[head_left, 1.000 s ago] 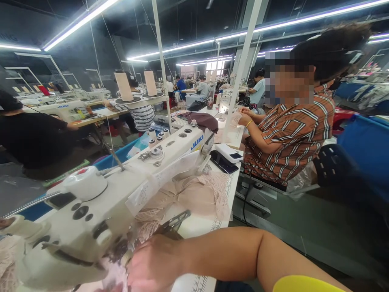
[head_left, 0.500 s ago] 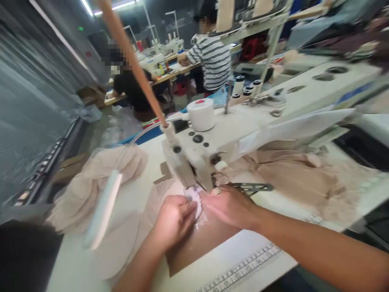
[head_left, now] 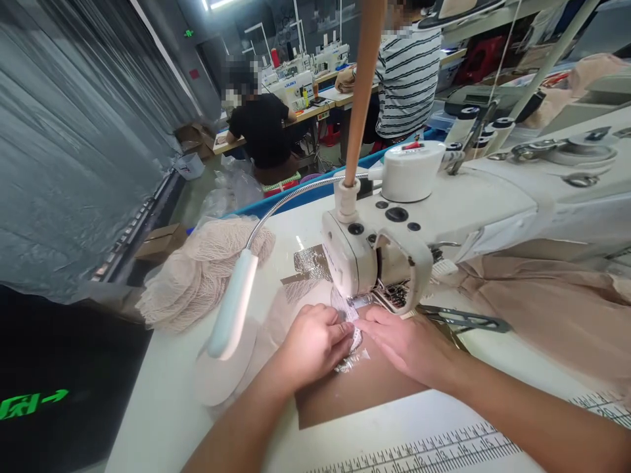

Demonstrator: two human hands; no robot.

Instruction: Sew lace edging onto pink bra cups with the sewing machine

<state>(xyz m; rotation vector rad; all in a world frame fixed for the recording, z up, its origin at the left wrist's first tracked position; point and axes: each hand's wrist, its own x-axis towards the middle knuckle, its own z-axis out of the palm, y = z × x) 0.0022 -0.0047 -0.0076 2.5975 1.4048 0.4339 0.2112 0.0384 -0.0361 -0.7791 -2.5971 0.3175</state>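
Under the needle area of a white sewing machine [head_left: 348, 259] lies a small white patterned fabric piece [head_left: 357, 336] with a curved edge. My left hand [head_left: 313, 341] is closed, thumb and forefinger pinching this piece from the left. From the right, my right hand [head_left: 409, 345] has its fingers bent together with the tips on the fabric's edge, close to the machine's foot. Part of the fabric is hidden by my fingers. Beneath both hands is a brown sheet [head_left: 340, 407] taped on the white table [head_left: 162, 394]. Sheer beige fabric [head_left: 280, 315] spreads to the left of the piece.
A lamp [head_left: 234, 305] on a bent metal neck hangs left of my hands. Beige netting [head_left: 207, 269] is heaped behind it. More beige cloth [head_left: 552, 309] lies at right, and a printed ruler [head_left: 419, 453] runs along the front edge. Two people sit at machines further back.
The view has swung, so the machine and hands appear further right and sharper. Both hands stay at the white fabric piece by the needle, the fingers shifted slightly.
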